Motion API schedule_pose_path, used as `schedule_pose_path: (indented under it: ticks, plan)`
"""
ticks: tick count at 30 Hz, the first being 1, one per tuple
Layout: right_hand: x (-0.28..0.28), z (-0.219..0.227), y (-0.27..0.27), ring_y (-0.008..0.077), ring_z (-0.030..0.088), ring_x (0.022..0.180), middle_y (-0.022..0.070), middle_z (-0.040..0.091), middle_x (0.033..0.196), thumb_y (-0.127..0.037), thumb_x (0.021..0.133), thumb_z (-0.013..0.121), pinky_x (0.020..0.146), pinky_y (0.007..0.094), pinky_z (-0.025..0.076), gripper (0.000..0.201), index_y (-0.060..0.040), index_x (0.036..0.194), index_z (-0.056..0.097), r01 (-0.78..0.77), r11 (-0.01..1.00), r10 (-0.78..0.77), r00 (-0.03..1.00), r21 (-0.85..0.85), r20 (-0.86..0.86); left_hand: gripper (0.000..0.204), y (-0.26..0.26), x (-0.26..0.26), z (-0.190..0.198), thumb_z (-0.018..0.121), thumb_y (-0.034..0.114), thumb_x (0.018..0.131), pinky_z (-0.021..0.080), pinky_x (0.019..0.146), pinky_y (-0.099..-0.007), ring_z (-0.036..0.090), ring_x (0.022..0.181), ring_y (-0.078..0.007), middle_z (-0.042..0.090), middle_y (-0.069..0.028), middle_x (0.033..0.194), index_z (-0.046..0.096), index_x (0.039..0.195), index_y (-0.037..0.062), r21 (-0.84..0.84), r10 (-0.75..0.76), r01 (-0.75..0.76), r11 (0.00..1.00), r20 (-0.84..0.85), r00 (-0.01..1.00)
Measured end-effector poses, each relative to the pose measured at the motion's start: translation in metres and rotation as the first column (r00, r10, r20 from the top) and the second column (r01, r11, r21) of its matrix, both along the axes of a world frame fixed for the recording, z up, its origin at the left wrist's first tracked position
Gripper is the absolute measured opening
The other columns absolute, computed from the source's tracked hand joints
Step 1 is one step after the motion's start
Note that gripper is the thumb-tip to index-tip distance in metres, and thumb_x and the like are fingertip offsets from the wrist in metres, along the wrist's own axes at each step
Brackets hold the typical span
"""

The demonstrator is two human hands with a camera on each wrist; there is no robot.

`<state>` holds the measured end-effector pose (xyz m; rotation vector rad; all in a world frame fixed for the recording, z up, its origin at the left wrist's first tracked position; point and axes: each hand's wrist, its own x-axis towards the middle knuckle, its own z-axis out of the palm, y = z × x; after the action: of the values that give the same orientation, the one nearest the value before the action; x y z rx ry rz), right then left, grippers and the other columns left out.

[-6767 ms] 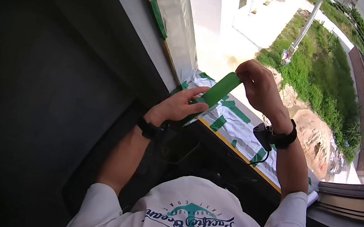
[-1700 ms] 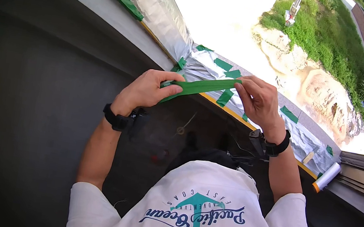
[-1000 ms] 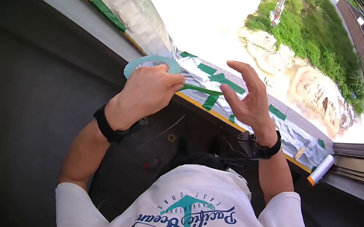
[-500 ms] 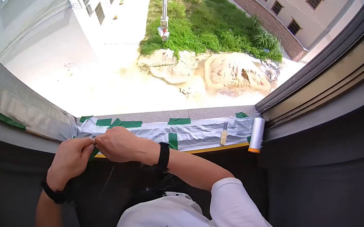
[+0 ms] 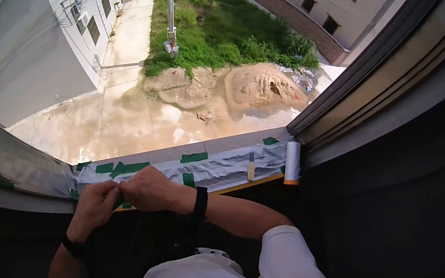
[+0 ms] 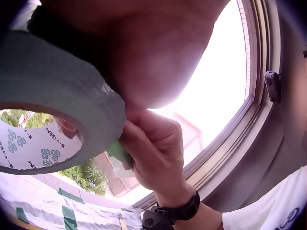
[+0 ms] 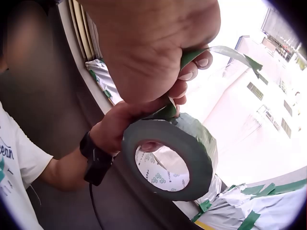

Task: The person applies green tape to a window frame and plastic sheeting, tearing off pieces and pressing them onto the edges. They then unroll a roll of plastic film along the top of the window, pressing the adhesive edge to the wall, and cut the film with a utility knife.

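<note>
In the right wrist view, a wide roll of green masking tape [image 7: 199, 153] hangs below the hands, its printed paper core showing. My left hand [image 5: 93, 208] grips this roll, a finger reaching into the core. Right against it, my right hand [image 5: 152, 189] pinches the green tape at the roll with curled fingers. A loose strip of tape [image 7: 192, 57] trails from between the right fingers, its far end twisted in the air. Both hands meet over the left corner of the window sill. The head view hides the roll behind the hands.
Crinkled plastic sheeting [image 5: 222, 175] covers the sill, held by green tape pieces [image 5: 194, 158]. On it lies a small flat tool with a wooden handle [image 5: 251, 172]. A white film roll [image 5: 293, 161] stands by the window frame [image 5: 363, 74] at right. Beyond the sill is an open drop.
The head view has swung to the right. The right hand, spread with tape at its thumb a second ago, has come against the left hand and now pinches the tape.
</note>
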<state>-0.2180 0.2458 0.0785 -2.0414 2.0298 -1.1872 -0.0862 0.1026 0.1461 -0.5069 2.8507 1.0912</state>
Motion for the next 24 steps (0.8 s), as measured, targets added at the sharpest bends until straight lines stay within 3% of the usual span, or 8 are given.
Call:
schedule_pose_path:
  ticks: [2, 7, 16, 17, 19, 21, 22, 24]
  plan:
    - [-0.002, -0.003, 0.002, 0.0348, 0.064, 0.058, 0.0136, 0.061, 0.062, -0.012, 0.082, 0.06, 0.05, 0.0433, 0.048, 0.009, -0.0054, 0.078, 0.056, -0.017, 0.999, 0.018, 1.0, -0.035, 0.003, 0.021, -0.006, 0.002, -0.016, 0.06, 0.017, 0.094, 0.052, 0.07, -0.0377, 0.071, 0.081, -0.0351, 0.069, -0.0224, 0.084, 0.071, 0.1, -0.0002, 0.061, 0.013, -0.013, 0.998, -0.001, 1.0]
    - [-0.002, -0.011, 0.002, 0.0287, 0.064, 0.056, 0.0084, 0.06, 0.061, -0.014, 0.08, 0.061, 0.05, 0.0403, 0.047, 0.011, -0.0041, 0.078, 0.055, -0.093, 0.995, 0.087, 0.979, -0.023, -0.185, 0.019, -0.008, 0.006, -0.027, 0.06, 0.011, 0.094, 0.049, 0.071, -0.03, 0.065, 0.077, -0.014, 0.07, -0.012, 0.081, 0.07, 0.098, -0.0046, 0.328, 0.026, -0.018, 0.945, -0.022, 0.999]
    - [0.0, -0.001, 0.004, 0.022, 0.061, 0.057, 0.0044, 0.054, 0.061, -0.018, 0.083, 0.058, 0.053, 0.0357, 0.047, 0.017, -0.0021, 0.08, 0.055, -0.104, 0.992, 0.074, 0.94, -0.072, -0.334, 0.02, -0.011, 0.011, -0.04, 0.054, 0.01, 0.096, 0.047, 0.069, -0.0269, 0.06, 0.075, -0.0097, 0.067, -0.005, 0.08, 0.068, 0.095, -0.0043, 0.465, 0.06, -0.034, 0.885, -0.042, 0.997]
    - [0.003, 0.004, 0.006, 0.022, 0.061, 0.057, 0.0044, 0.054, 0.061, -0.018, 0.083, 0.058, 0.053, 0.0357, 0.047, 0.017, -0.0021, 0.08, 0.055, -0.107, 0.992, 0.082, 0.943, -0.061, -0.322, 0.02, -0.018, 0.012, -0.044, 0.054, 0.01, 0.096, 0.047, 0.069, -0.0269, 0.06, 0.075, -0.0097, 0.067, -0.005, 0.08, 0.068, 0.095, -0.0043, 0.475, 0.064, -0.042, 0.879, -0.03, 0.997]
    - [0.009, 0.032, 0.009, 0.0209, 0.059, 0.053, 0.003, 0.052, 0.059, -0.015, 0.082, 0.061, 0.05, 0.0341, 0.046, 0.015, -0.0019, 0.081, 0.054, -0.097, 0.975, 0.029, 0.948, -0.2, -0.318, 0.02, -0.047, 0.021, -0.058, 0.052, 0.011, 0.098, 0.046, 0.068, -0.0251, 0.057, 0.075, -0.0072, 0.064, -0.0022, 0.081, 0.067, 0.092, -0.0014, 0.675, 0.417, -0.399, 0.62, 0.147, 0.897]
    - [-0.004, 0.062, 0.012, 0.0205, 0.058, 0.052, 0.0025, 0.051, 0.059, -0.013, 0.081, 0.064, 0.048, 0.0341, 0.045, 0.014, -0.002, 0.082, 0.055, -0.015, 0.967, -0.04, 0.977, -0.256, -0.208, 0.02, -0.083, 0.047, -0.072, 0.049, 0.012, 0.1, 0.045, 0.068, -0.0236, 0.056, 0.076, -0.0057, 0.062, -0.0008, 0.083, 0.064, 0.093, 0.0014, 0.541, 0.37, -0.338, 0.77, 0.052, 0.927]
    - [-0.01, 0.069, 0.016, 0.0201, 0.056, 0.05, 0.0021, 0.049, 0.058, -0.011, 0.08, 0.066, 0.046, 0.0341, 0.044, 0.014, -0.0022, 0.083, 0.055, 0.087, 0.948, -0.119, 0.989, -0.306, -0.087, 0.016, -0.084, 0.059, -0.065, 0.055, 0.014, 0.098, 0.046, 0.073, -0.0228, 0.057, 0.081, -0.0067, 0.062, -0.0015, 0.091, 0.064, 0.102, 0.0009, 0.662, 0.404, -0.366, 0.654, 0.104, 0.909]
    - [-0.026, 0.068, 0.025, 0.0257, 0.058, 0.048, 0.0064, 0.05, 0.054, -0.008, 0.079, 0.067, 0.046, 0.0376, 0.044, 0.014, -0.0041, 0.078, 0.054, 0.139, 0.983, -0.141, 0.99, -0.117, -0.012, 0.019, -0.077, 0.071, -0.056, 0.059, 0.014, 0.094, 0.046, 0.076, -0.0228, 0.057, 0.085, -0.0075, 0.063, -0.002, 0.096, 0.063, 0.107, 0.0006, 0.658, 0.366, -0.335, 0.674, 0.097, 0.926]
